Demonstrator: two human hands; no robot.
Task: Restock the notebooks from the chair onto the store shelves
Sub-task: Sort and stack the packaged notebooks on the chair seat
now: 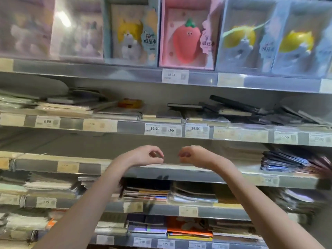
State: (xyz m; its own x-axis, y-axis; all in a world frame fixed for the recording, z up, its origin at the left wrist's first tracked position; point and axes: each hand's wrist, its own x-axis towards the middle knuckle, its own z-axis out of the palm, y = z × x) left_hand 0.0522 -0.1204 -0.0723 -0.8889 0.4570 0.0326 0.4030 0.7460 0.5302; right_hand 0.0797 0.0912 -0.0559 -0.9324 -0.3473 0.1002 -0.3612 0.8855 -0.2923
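Note:
My left hand (pixel 145 155) and my right hand (pixel 194 155) hang side by side in front of the third shelf (pixel 179 169), wrists bent, fingers loosely curled and holding nothing. Between and just below the hands a thin pale notebook (pixel 172 166) lies flat on that shelf; whether either hand touches it I cannot tell. Stacks of notebooks (pixel 283 162) lie on the same shelf to the right. More notebook stacks (pixel 147 193) fill the shelf below. The chair is out of view.
The top shelf holds boxed squishy notebooks: a cat box (pixel 131 33), a pink strawberry box (pixel 186 36), lemon-cat boxes (pixel 248 38). The second shelf carries flat dark notebooks (pixel 233 108) and pale ones (pixel 68 105). Price tags (pixel 162 130) line the shelf edges.

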